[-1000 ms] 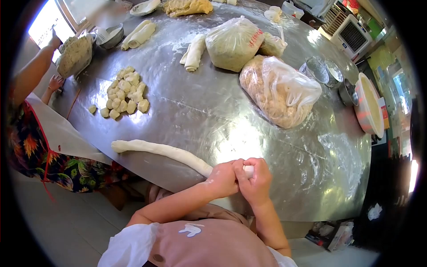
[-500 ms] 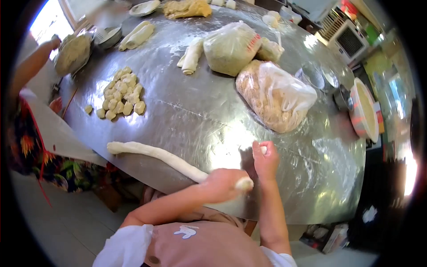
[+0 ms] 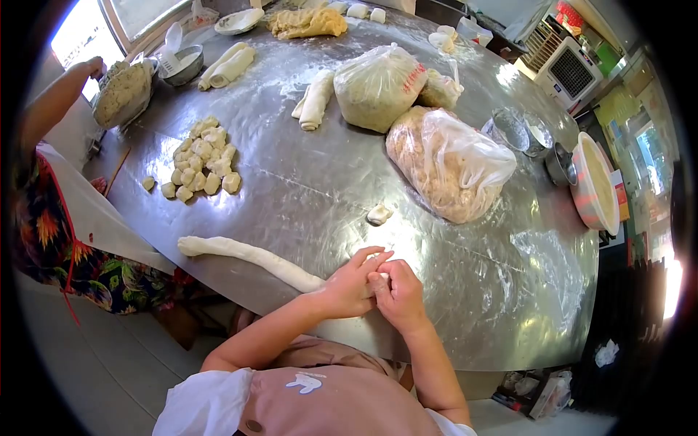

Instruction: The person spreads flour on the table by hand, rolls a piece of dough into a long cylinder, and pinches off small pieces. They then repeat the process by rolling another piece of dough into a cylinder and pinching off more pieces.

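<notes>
A long rope of dough (image 3: 251,256) lies along the near edge of the metal table and runs into my left hand (image 3: 350,287), which is wrapped around its near end. Against those fingers, my right hand (image 3: 401,294) is closed, thumb and fingers pinching the rope's tip; only a little pale dough shows between the hands. Just beyond them a small torn-off piece of dough (image 3: 379,214) rests on the metal. To the far left sits a heap of small dough pieces (image 3: 203,158).
Bags of filling, one greenish (image 3: 378,87) and one brownish (image 3: 443,171), stand beyond my hands. Dough rolls (image 3: 315,100) lie beside them. At right are metal bowls (image 3: 507,129) and a large basin (image 3: 595,182). A co-worker's arm (image 3: 54,102) reaches over a bowl at left.
My right hand has let go of a small dough piece, now on the table, and has come back to my left hand at the rope's end. The co-worker's bowl area is less blurred.
</notes>
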The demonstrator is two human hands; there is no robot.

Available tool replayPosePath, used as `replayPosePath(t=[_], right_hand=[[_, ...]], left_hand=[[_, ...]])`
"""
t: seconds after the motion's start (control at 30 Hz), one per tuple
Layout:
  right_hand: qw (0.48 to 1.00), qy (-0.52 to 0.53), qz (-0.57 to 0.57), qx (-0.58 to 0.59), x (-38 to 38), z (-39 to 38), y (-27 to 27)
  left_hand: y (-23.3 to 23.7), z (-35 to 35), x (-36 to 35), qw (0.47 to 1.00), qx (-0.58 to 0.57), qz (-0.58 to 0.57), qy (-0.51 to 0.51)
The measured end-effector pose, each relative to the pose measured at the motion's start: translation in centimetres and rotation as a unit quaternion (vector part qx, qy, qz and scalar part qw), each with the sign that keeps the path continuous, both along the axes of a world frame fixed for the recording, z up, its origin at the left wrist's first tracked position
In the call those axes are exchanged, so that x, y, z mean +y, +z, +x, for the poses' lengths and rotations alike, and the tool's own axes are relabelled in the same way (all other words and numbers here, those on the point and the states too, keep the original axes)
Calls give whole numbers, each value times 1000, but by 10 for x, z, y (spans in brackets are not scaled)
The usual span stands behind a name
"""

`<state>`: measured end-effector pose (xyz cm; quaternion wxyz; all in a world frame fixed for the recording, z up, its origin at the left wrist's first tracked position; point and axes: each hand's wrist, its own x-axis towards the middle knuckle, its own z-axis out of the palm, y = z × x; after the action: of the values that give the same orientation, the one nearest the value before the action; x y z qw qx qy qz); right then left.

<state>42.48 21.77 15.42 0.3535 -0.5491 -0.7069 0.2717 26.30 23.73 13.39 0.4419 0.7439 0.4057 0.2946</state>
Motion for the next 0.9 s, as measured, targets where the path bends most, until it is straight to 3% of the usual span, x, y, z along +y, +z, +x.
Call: replayPosePath(t=[0.07, 0.17, 0.27, 0.57, 0.6, 0.63, 0.67, 0.7, 0.77, 0.8, 0.9], right_hand=[[999, -31, 21, 22, 0, -6, 10], [996, -44, 76, 13, 4, -16, 18], [991, -36, 130, -20, 7, -20, 18], [981, -112, 155, -27, 37, 3, -23], [972, -148, 148, -103, 46, 10, -30], [976, -178, 94, -85, 56, 21, -41], [978, -190, 54, -67, 57, 31, -46], [980, -190, 16, -54, 63, 38, -45], [970, -162, 142, -117, 68, 32, -33], [956, -157, 201, -146, 65, 27, -26], [996, -66, -50, 22, 33, 12, 2]], left_hand=[[11, -6, 0, 997, 56, -50, -28], [3, -3, -1, 989, 84, -125, 8], [0, 0, -1, 996, 10, -87, 18], [13, 1, 1, 990, 63, -125, -2], [22, 3, -6, 994, -4, -105, -38], [36, 3, -11, 991, -69, -85, -75], [47, 4, -11, 988, -20, -118, -101], [41, 5, -6, 992, 12, -109, -61], [24, 5, 5, 992, 80, -93, 5], [29, 1, 13, 977, 111, -181, -11], [18, 0, 9, 993, 37, -106, 43]])
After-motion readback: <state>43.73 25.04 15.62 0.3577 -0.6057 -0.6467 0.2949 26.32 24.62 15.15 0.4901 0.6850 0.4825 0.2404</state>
